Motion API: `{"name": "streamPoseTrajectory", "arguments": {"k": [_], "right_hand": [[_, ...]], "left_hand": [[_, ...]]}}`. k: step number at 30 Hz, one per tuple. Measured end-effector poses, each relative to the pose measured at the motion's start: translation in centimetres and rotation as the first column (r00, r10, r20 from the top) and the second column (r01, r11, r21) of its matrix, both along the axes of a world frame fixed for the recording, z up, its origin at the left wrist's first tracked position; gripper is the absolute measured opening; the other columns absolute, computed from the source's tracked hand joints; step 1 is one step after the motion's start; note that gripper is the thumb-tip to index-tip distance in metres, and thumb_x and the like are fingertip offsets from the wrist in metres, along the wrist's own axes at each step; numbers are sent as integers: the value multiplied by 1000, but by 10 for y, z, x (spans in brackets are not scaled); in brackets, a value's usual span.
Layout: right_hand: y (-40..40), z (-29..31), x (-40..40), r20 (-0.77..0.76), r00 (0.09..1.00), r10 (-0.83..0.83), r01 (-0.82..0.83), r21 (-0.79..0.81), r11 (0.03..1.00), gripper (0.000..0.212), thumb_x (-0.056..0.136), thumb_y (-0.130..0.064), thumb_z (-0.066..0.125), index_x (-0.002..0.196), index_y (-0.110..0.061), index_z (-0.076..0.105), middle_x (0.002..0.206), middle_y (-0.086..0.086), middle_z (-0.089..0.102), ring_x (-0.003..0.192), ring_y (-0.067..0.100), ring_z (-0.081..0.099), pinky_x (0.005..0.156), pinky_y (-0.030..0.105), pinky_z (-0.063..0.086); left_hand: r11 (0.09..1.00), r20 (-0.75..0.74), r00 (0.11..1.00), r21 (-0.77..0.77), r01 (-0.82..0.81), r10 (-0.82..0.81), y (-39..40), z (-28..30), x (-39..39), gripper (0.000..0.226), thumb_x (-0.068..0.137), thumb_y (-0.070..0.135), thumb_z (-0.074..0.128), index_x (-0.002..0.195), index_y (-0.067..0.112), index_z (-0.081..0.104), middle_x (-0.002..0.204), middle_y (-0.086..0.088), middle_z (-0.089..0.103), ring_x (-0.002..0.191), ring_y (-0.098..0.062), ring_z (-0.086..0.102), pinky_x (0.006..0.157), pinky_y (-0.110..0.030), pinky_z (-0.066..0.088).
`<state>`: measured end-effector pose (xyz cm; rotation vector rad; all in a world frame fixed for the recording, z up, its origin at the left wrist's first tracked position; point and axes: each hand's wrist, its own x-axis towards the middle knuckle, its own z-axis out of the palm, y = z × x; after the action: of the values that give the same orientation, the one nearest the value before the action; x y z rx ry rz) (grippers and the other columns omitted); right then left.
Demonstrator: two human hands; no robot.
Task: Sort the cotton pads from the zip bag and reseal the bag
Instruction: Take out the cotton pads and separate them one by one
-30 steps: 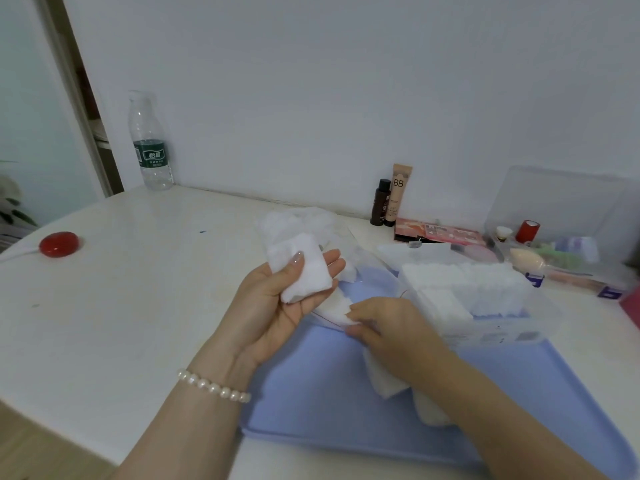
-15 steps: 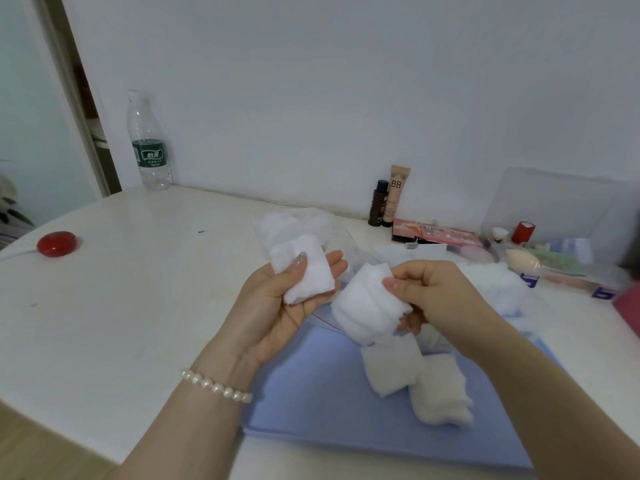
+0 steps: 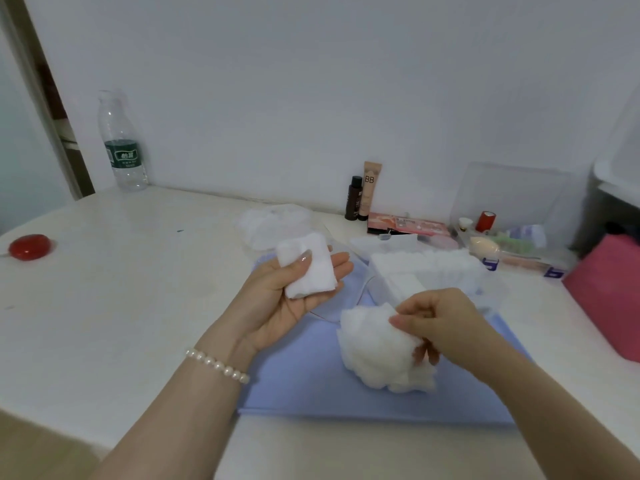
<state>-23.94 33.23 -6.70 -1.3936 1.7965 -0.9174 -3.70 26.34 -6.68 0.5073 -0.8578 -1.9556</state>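
My left hand [image 3: 291, 299] is palm up over the blue tray [image 3: 298, 382], its thumb pressing a small stack of white cotton pads [image 3: 308, 268] against the palm. My right hand [image 3: 433, 323] pinches a loose clump of cotton pads [image 3: 374, 348] low over the tray's middle. A clear zip bag [image 3: 436, 271] packed with rows of pads lies behind my right hand, its mouth toward me. A crumpled clear bag [image 3: 273, 223] with more pads lies behind my left hand.
A water bottle [image 3: 121, 143] stands at the back left and a red round object [image 3: 29, 247] lies at the left. A dark bottle [image 3: 355, 199], a BB tube [image 3: 370, 188], a clear box of cosmetics [image 3: 512, 237] and a pink box [image 3: 609, 292] crowd the right.
My right hand pulled a clump of pads up from the tray, then lowered it toward the tray's middle. The left hand kept its stack, barely moving.
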Motion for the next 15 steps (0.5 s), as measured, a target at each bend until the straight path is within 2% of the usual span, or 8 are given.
{"name": "streamPoseTrajectory", "arguments": {"k": [2,4,6,9,12,15], "right_hand": [[0,-12,1,-298,954,-36,10,-90,996,12,81,-15,70,69,-14,66,64,3,65,46,11,57,46,24,47],[0,-19,-1,-477,876,-71,-15,-174,985,10,80,-22,71,73,-16,66,72,0,65,62,14,58,63,32,50],[4,-18,-4,-516,845,-143,-23,-302,953,9,80,-21,69,75,-14,68,72,-1,65,66,15,55,66,32,47],[12,-9,-5,-450,876,-172,-57,-452,890,10,76,-18,73,70,-12,70,66,-2,63,61,9,53,58,17,39],[15,-11,1,-465,882,-76,-113,-365,924,22,68,-29,80,82,-14,70,72,-8,57,62,2,47,60,10,35],[9,-22,4,-545,839,-19,-66,-137,988,35,68,-40,78,94,-19,66,85,-8,55,73,6,47,67,18,35]], "left_hand": [[998,71,996,-35,57,-54,3,5,-7,35,79,13,52,108,-6,56,105,-21,69,95,-30,69,87,-39,52],[992,111,987,-43,118,-112,4,8,-14,33,78,13,53,105,-6,58,104,-21,69,93,-30,69,87,-40,51],[986,123,979,-30,167,-162,6,9,-21,35,78,13,54,106,-7,58,103,-21,70,92,-31,70,84,-41,53],[981,120,974,14,191,-191,8,1,-28,37,78,13,53,110,-6,56,98,-21,70,87,-29,71,76,-42,57],[980,149,969,48,191,-196,7,-10,-27,35,78,14,53,107,-3,59,97,-20,71,87,-29,71,78,-45,55],[982,195,963,61,179,-188,6,-16,-23,34,77,14,54,105,-3,60,96,-20,71,86,-29,71,79,-46,53]]}}
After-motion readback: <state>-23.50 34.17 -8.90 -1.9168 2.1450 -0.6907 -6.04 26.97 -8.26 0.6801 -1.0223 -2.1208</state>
